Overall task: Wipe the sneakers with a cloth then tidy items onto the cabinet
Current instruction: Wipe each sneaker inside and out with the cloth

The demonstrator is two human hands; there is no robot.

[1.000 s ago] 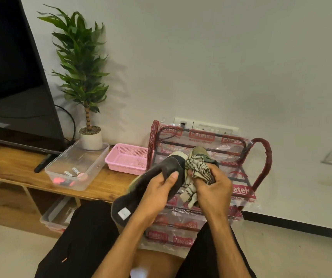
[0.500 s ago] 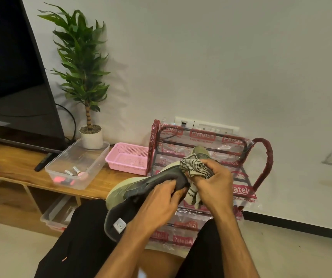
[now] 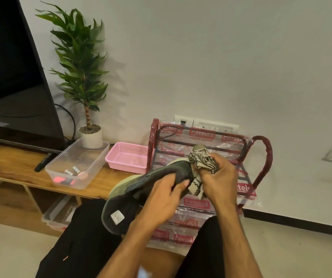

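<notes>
Firmly, left hand (image 3: 161,201) grips the sneaker (image 3: 139,187), right hand (image 3: 219,181) clutches the cloth (image 3: 201,159) — rack wrap (image 3: 201,134) reads "Patelsa".

Left hand (image 3: 161,199) grips dark sneaker (image 3: 141,189); right hand (image 3: 219,181) presses bunched patterned cloth (image 3: 201,163) to its toe. Plastic-wrapped rack (image 3: 259,157) behind.

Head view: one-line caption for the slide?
Left hand grips a dark sneaker while the right hand holds a patterned cloth against its far end.

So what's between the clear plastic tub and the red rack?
Head view: a pink basket on the wooden cabinet.
</notes>
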